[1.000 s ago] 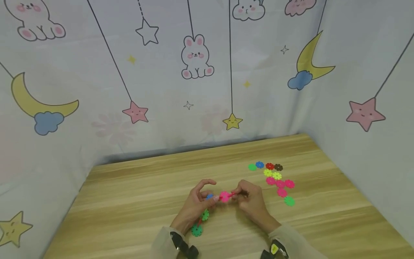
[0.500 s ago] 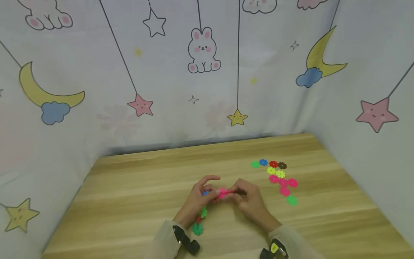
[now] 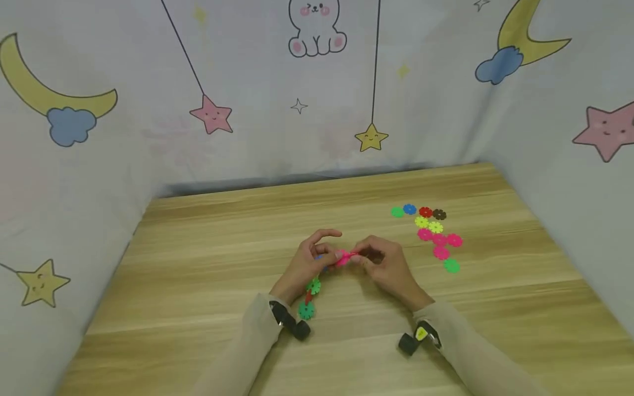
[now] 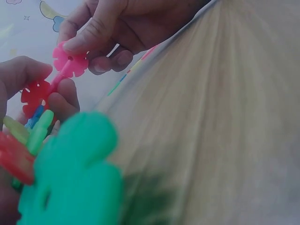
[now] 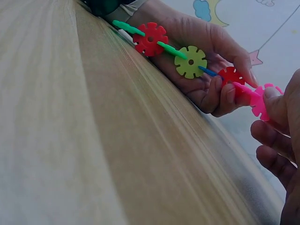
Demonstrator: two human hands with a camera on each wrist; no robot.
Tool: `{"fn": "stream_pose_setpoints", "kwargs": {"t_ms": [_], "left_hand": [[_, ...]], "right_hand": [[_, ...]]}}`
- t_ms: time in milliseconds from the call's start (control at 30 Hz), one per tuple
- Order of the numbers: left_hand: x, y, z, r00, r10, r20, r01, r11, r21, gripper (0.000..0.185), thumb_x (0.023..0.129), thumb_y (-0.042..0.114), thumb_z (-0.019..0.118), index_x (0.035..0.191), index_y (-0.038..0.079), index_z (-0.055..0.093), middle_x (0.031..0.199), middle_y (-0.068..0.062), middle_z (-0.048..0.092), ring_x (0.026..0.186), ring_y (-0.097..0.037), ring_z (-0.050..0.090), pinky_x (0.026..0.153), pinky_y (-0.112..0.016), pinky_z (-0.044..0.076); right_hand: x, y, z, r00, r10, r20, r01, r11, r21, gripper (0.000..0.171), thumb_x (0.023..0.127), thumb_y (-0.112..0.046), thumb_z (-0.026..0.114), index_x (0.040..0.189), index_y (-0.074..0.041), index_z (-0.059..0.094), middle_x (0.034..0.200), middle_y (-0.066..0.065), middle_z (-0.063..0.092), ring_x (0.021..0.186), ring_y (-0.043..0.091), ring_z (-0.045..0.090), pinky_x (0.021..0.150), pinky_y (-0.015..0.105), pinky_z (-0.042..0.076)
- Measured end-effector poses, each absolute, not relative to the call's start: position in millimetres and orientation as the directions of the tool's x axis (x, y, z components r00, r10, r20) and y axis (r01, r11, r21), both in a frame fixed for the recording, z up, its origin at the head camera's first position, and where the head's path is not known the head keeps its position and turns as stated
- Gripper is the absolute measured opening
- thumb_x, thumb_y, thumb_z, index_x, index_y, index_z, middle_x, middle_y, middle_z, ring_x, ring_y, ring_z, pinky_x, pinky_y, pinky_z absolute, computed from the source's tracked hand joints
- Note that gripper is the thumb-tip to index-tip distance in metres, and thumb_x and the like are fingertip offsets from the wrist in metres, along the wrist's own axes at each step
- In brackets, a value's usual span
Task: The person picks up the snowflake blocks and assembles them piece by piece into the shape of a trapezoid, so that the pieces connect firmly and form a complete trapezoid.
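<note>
My left hand (image 3: 309, 258) gripped the chain (image 5: 187, 58) while my right hand (image 3: 383, 264) pinched a pink disc (image 5: 260, 101) at its end, which probably still needed pressing home.

Table (image 3: 208, 264): wood-grain top, light tan, smooth, faint satin sheen, likely laminate. Chain of flower discs (image 5: 190, 61): hard plastic, bright solid colours, smooth, slightly glossy, slotted edges. Pink disc (image 4: 70, 58): same plastic, a bit translucent at the rim. Loose discs (image 3: 438, 239) on the table: same smooth plastic, matt-to-satin look from above. Backdrop (image 3: 247, 82): thin printed cloth, matt, soft folds and creases. Sleeves (image 3: 238, 357): beige knit-like fabric, matt. Wrist straps (image 3: 289, 322): black, matt, material unclear.
</note>
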State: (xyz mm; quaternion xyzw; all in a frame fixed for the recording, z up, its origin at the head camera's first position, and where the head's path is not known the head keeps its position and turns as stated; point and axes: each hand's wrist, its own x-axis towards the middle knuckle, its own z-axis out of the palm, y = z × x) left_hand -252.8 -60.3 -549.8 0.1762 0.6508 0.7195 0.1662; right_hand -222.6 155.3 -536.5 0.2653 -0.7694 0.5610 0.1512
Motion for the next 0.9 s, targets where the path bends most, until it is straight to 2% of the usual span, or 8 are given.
{"fn": "stream_pose_setpoints", "kwargs": {"t_ms": [200, 300, 367, 467, 567, 633, 733, 900], "left_hand": [[-257.3, -59.9, -544.9, -0.88, 0.474, 0.002, -0.035, -0.069, 0.997, 0.048, 0.096, 0.009, 0.068, 0.14, 0.011, 0.051, 0.082, 0.001, 0.067, 0.073, -0.015, 0.058, 0.068, -0.025, 0.05], [-259.0, -58.7, -545.2, -0.884, 0.468, 0.021, -0.024, -0.089, 0.996, 0.048, 0.095, 0.005, 0.067, 0.14, 0.01, 0.052, 0.079, 0.0, 0.066, 0.072, -0.015, 0.059, 0.068, -0.025, 0.051], [-260.6, -57.7, -544.8, -0.881, 0.473, 0.029, -0.019, -0.095, 0.995, 0.048, 0.094, 0.003, 0.065, 0.14, 0.009, 0.052, 0.079, 0.0, 0.065, 0.072, -0.017, 0.06, 0.068, -0.026, 0.052], [-261.3, -56.9, -544.9, -0.873, 0.486, 0.028, -0.018, -0.089, 0.996, 0.048, 0.094, 0.001, 0.061, 0.141, 0.009, 0.051, 0.078, -0.001, 0.064, 0.071, -0.017, 0.059, 0.067, -0.026, 0.051], [-261.2, -56.5, -544.9, -0.873, 0.487, 0.032, -0.012, -0.086, 0.996, 0.048, 0.094, 0.001, 0.062, 0.14, 0.009, 0.052, 0.078, 0.0, 0.063, 0.07, -0.017, 0.056, 0.065, -0.025, 0.05], [-261.3, -57.2, -544.8, -0.875, 0.482, 0.037, -0.012, -0.098, 0.995, 0.048, 0.094, 0.0, 0.063, 0.14, 0.008, 0.052, 0.077, 0.0, 0.063, 0.07, -0.016, 0.057, 0.066, -0.025, 0.051], [-262.0, -58.9, -545.4, -0.876, 0.481, 0.045, -0.004, -0.1, 0.995, 0.048, 0.093, 0.0, 0.065, 0.14, 0.007, 0.052, 0.077, 0.001, 0.063, 0.069, -0.016, 0.057, 0.065, -0.025, 0.051], [-262.8, -58.6, -546.6, -0.873, 0.486, 0.044, -0.004, -0.097, 0.995, 0.049, 0.093, 0.004, 0.068, 0.14, 0.007, 0.052, 0.078, 0.002, 0.065, 0.068, -0.014, 0.056, 0.062, -0.024, 0.047]], "right_hand": [[-235.4, 165.5, -548.1, -0.819, -0.242, 0.52, -0.57, 0.237, -0.787, 0.005, 0.093, -0.004, 0.071, 0.097, -0.006, 0.072, 0.091, 0.008, 0.073, 0.074, 0.024, 0.069, 0.066, 0.028, 0.058], [-250.6, 182.1, -547.7, -0.836, -0.133, 0.532, -0.538, 0.385, -0.75, 0.009, 0.098, -0.01, 0.066, 0.104, -0.006, 0.072, 0.096, 0.008, 0.073, 0.08, 0.02, 0.069, 0.071, 0.028, 0.057], [-265.4, 200.5, -545.8, -0.844, -0.033, 0.536, -0.475, 0.51, -0.717, 0.014, 0.098, -0.009, 0.064, 0.11, -0.004, 0.07, 0.102, 0.01, 0.072, 0.089, 0.022, 0.066, 0.081, 0.033, 0.054], [-284.4, 229.5, -544.3, -0.863, 0.052, 0.503, -0.358, 0.641, -0.679, 0.026, 0.097, -0.005, 0.063, 0.123, -0.004, 0.063, 0.116, 0.014, 0.067, 0.107, 0.032, 0.056, 0.092, 0.052, 0.045], [-297.7, 248.5, -544.5, -0.897, -0.017, 0.442, -0.324, 0.706, -0.629, 0.037, 0.098, -0.008, 0.063, 0.134, -0.003, 0.055, 0.131, 0.018, 0.062, 0.119, 0.042, 0.045, 0.096, 0.065, 0.032], [-304.2, 252.9, -544.5, -0.908, -0.08, 0.411, -0.331, 0.738, -0.588, 0.04, 0.098, -0.013, 0.064, 0.136, -0.004, 0.054, 0.135, 0.016, 0.061, 0.121, 0.044, 0.043, 0.097, 0.066, 0.03], [-311.2, 252.5, -545.4, -0.905, -0.118, 0.408, -0.345, 0.765, -0.544, 0.042, 0.096, -0.016, 0.069, 0.134, -0.007, 0.055, 0.129, 0.014, 0.066, 0.12, 0.044, 0.044, 0.096, 0.065, 0.025], [-311.2, 249.5, -545.1, -0.892, -0.094, 0.442, -0.358, 0.743, -0.565, 0.04, 0.089, -0.007, 0.075, 0.126, -0.009, 0.059, 0.111, 0.017, 0.068, 0.112, 0.042, 0.047, 0.092, 0.063, 0.028]]}}
